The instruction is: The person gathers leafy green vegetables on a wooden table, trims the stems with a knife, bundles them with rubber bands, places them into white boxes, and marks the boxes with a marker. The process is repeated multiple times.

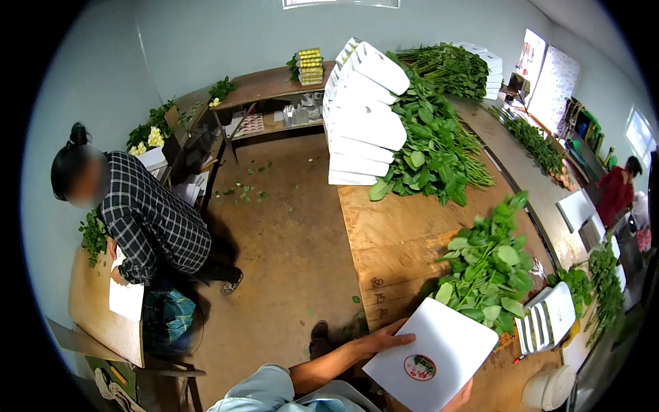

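A flower bunch in a white corrugated cardboard wrap (pixel 437 350) is held low in front of me, a round red and green sticker on its face. My left hand (pixel 394 337) grips the wrap's left edge, thumb on top. At the lower right edge, my right hand (pixel 463 395) holds it too, mostly hidden beneath the wrap. Green leafy stems (pixel 484 262) reach out from the far end over the wooden table (pixel 396 221). The flower heads are hidden inside the wrap.
Several white-wrapped bunches (pixel 365 118) are stacked at the table's far end. On the right are a smaller wrapped bunch (pixel 553 316), a red-tipped marker (pixel 519 359) and a white bucket (pixel 548 386). A person in a checked shirt (pixel 154 211) works at a left-hand table (pixel 87 304).
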Demonstrator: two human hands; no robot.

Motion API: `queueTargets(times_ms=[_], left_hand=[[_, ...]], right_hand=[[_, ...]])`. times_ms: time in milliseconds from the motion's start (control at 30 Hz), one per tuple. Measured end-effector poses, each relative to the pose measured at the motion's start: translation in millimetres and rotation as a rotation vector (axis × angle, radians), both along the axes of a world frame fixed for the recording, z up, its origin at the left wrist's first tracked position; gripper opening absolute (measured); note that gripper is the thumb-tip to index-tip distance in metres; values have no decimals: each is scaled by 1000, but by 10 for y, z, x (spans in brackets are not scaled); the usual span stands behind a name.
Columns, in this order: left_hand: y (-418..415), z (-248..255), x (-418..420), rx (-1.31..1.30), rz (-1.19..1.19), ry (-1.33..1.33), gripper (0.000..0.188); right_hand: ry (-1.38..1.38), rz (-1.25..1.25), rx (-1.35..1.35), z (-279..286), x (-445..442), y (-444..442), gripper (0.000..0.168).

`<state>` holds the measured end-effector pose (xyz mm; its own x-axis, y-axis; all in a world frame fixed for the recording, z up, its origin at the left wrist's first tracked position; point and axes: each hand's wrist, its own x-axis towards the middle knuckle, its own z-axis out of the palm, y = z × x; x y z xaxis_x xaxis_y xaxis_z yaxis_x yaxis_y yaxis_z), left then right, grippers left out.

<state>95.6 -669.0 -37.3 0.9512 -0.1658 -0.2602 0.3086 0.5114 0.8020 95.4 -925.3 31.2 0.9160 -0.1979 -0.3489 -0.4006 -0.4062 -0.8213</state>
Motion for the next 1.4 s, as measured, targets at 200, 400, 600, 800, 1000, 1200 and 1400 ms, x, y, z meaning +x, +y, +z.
queueTargets(times_ms=[200, 400, 600, 800, 1000, 1200, 1400], left_hand=[[1473, 265, -60, -118, 107, -291, 78], [3064, 665, -595, -222, 464, -192, 75], [3911, 774, -1039, -192, 900, -80, 66], [4843, 190, -1013, -150, 1075, -79, 59], [5968, -297, -707, -178, 1205, -88, 57], [6923, -307, -348, -119, 1331, -91, 59], [8142, -564, 65, -218, 1327, -19, 58]], right_hand=[[-844, -19, 330, -102, 265, 1730, 34], [-735, 418, 200, 246, 360, 3219, 46], [-414, 738, 667, 89, 534, 4722, 58], [-209, 903, 620, -352, 872, 5942, 53], [-65, 1002, 637, -663, 1471, 7318, 56], [8, 1092, 530, -822, 1985, 8584, 57], [63, 1070, 632, -1175, 2392, 9882, 56]])
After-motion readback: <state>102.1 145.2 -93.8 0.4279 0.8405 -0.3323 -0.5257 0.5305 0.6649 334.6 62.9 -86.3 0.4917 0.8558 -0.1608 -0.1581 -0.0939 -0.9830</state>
